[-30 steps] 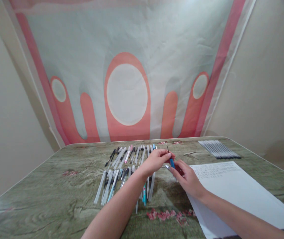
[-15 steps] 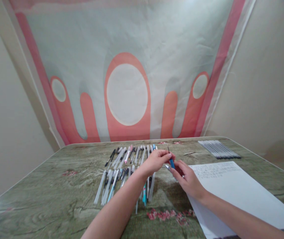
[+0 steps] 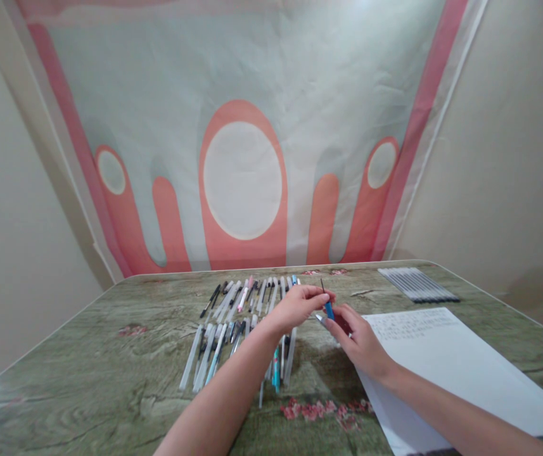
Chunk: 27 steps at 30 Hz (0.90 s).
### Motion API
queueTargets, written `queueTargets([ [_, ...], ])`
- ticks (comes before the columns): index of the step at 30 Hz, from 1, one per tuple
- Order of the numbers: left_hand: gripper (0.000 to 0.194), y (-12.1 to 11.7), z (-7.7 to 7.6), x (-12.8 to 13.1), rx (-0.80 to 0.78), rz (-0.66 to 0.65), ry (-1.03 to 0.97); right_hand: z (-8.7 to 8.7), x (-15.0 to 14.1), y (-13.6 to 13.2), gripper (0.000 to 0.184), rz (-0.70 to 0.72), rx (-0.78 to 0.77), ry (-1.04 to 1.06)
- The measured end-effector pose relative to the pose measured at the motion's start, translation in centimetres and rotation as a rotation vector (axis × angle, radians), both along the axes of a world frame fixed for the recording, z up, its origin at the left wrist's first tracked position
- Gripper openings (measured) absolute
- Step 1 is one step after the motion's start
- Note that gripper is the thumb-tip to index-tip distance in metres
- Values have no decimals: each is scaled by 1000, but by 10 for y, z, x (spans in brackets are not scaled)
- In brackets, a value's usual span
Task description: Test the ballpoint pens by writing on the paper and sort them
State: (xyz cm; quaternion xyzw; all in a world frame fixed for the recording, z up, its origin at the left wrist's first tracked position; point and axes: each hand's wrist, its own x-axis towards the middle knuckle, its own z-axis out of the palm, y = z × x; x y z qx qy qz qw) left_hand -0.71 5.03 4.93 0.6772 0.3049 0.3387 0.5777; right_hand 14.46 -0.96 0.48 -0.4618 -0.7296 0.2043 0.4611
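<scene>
Blue pen (image 3: 329, 310) sat between left hand (image 3: 303, 302) and right hand (image 3: 360, 342), over surface (image 3: 109, 373).
Left pinched its upper end, dark rod (image 3: 322, 287) sticking out; right gripped lower part. Pens (image 3: 191, 358) lay leftward.

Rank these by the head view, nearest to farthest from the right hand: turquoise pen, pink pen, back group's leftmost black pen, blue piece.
1. Blue piece: touching the right hand.
2. Turquoise pen: left of the hand, toward the front.
3. Pink pen: farther left, toward the back.
4. Black pen: farthest left of these, also back.
</scene>
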Motion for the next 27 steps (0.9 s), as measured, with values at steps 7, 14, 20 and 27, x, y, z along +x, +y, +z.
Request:
queueTargets([
  [7, 43, 10, -3, -7, 164, 60, 178, 0, 3, 3, 24, -35, -7, 19],
  [14, 25, 12, -28, -11, 688, 176, 725, -3, 3, 4, 24, -43, 14, 30],
  [20, 27, 7, -34, -8, 724, 138, 856, -3, 3, 5, 22, -38, 14, 29],
  [27, 21, 7, -36, -5, 865, 120, 1024, -3, 3, 4, 22, -42, 14, 32],
])
